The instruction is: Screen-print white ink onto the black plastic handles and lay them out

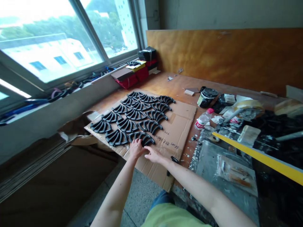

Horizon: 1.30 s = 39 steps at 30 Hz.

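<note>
Several black curved ribbed pieces, laid out in overlapping fan shapes, cover the left part of a flattened cardboard sheet. My left hand rests with fingers stretched out on the near edge of the closest fan. Beside it, my right hand reaches in from the right, index finger and thumb apart, the fingertip at that same edge. Some of the nearest fan is hidden under my fingers. To the right of my right forearm lies a small black T-shaped piece.
On the right stand a plastic bottle with a pink cap, a black paint-stained pot and a yellow-edged bar over a cluttered grey board. Red and black boxes sit by the window. Handwriting marks the cardboard.
</note>
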Each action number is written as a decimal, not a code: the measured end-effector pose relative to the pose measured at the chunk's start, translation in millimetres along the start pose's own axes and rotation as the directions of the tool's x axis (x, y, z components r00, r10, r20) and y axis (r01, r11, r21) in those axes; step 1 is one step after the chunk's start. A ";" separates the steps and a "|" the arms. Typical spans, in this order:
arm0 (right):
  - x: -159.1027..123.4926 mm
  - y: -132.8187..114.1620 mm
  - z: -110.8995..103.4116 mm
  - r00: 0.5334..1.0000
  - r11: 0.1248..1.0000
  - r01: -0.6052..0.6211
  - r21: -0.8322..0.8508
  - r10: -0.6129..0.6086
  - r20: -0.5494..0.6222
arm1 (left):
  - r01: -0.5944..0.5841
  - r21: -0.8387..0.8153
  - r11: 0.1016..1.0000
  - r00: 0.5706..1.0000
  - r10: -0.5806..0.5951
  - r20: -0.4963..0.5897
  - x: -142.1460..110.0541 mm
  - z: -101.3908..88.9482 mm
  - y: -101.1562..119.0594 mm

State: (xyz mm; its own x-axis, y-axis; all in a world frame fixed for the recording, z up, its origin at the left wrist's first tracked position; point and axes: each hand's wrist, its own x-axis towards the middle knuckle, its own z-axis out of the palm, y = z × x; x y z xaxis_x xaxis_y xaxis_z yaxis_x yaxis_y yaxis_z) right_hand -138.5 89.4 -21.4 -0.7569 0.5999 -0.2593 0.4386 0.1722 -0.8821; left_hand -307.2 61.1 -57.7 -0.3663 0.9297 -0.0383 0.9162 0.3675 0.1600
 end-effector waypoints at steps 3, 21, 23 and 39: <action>-50.3 -0.5 -28.8 0.997 1.000 0.022 -0.022 -0.024 -0.069 | -0.009 0.034 0.999 0.999 0.010 -0.032 -6.9 6.5 -2.3; -493.7 213.4 -109.7 0.267 0.386 -0.922 0.027 0.686 -0.677 | -0.022 -0.001 1.000 0.953 0.022 0.303 -126.9 48.4 164.0; -500.3 221.8 -102.3 0.273 0.392 -0.920 0.027 0.687 -0.674 | -0.008 0.015 1.000 0.964 0.004 0.267 -119.5 46.9 176.7; -376.2 169.2 -189.7 0.724 0.780 -0.295 -0.552 -0.194 -0.662 | 0.114 -0.226 0.967 0.988 -0.087 0.130 -108.9 36.3 200.4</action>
State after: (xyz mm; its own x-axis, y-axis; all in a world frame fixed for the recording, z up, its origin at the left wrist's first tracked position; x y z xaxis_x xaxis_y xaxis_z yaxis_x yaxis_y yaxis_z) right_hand 312.4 41.1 1.5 -0.3126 0.9181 0.2438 0.8330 0.3883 -0.3941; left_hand -77.8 34.3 -57.2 -0.4199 0.8896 -0.1798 0.8077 0.4567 0.3729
